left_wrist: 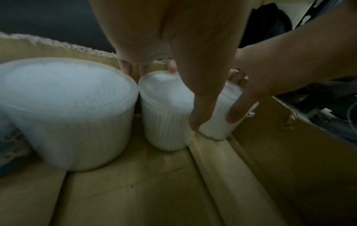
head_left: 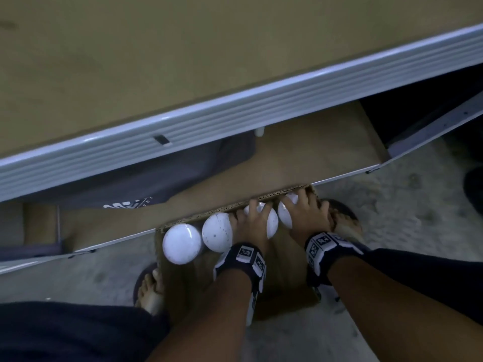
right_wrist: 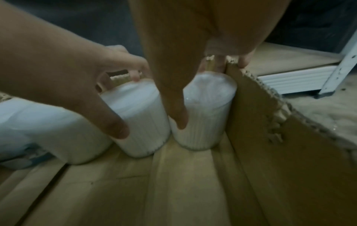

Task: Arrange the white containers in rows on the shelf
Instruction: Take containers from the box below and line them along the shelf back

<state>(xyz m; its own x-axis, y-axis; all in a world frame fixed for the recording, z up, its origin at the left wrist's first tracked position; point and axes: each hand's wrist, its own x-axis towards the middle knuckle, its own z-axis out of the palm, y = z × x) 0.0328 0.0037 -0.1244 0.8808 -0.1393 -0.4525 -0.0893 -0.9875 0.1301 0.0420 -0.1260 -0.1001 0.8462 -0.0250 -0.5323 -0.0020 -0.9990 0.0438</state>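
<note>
Down in the cardboard box [head_left: 287, 273], both hands are clamped over white containers.

Left hand [head_left: 251, 226] grips the third tub [left_wrist: 168, 116] from above, fingers down its ribbed side; right hand [head_left: 305, 218] grips the corner tub [right_wrist: 204, 116] likewise. Two more tubs [head_left: 198, 237] stand beside them in one row. They look like light, stiff, smooth plastic, probably slippery, so a wrap below the lid should hold best. The grey metal shelf [head_left: 235, 113] stands just beyond.
</note>
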